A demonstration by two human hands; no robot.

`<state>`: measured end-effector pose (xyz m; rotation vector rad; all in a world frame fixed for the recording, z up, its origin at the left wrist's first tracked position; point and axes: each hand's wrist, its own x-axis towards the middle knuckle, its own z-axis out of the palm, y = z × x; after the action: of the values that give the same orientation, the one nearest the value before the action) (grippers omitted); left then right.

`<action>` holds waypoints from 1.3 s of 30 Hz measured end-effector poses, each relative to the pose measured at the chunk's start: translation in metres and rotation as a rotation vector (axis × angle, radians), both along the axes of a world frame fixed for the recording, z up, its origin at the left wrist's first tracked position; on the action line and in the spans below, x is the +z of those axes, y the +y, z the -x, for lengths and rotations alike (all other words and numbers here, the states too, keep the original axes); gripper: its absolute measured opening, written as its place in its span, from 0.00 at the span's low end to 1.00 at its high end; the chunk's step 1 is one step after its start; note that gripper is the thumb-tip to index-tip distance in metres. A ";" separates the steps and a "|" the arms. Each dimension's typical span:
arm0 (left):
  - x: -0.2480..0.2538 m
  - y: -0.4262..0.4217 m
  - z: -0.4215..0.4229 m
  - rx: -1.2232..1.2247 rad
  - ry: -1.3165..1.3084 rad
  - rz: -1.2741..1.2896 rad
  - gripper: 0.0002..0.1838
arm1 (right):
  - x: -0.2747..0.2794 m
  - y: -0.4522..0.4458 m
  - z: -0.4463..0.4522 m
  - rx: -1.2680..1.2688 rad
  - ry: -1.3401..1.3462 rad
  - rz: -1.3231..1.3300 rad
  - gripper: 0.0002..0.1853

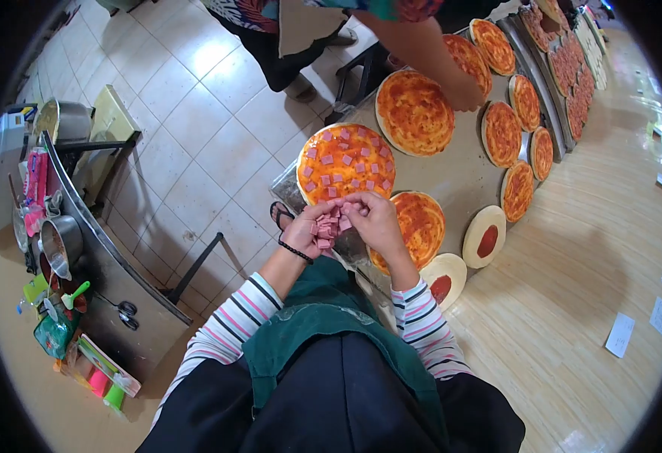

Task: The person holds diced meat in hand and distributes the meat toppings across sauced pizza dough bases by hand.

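Pink diced meat [326, 229] heaped in the cupped, half-open left hand [314, 226]; right hand [375, 223] pinches a piece just beside it, near the bench's [463, 167] left edge, below a pizza [346, 164] dotted with similar squares

Directly in front of the left hand [310, 230] and the right hand [378, 224], the low way is blocked by a pizza [336, 170] with pink pieces [347, 160]. Beside the right hand, a sauced pizza [421, 226] must be passed over. Farther ahead, to the right, the space is crossed by a co-worker's arm [418, 49]. To the left, free room is given above the tiled floor [195, 113], but it is limited by a side table [104, 264].
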<state>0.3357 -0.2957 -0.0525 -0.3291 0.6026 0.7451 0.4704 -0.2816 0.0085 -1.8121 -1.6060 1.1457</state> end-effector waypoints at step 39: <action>0.011 0.010 0.033 -0.180 0.243 -0.179 0.08 | -0.080 0.027 -0.010 -0.216 -0.068 -0.066 0.05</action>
<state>0.3022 -0.2861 -0.0416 -0.0175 0.7781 0.6637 0.4800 -0.2543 -0.0717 -1.9445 -1.4250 0.9341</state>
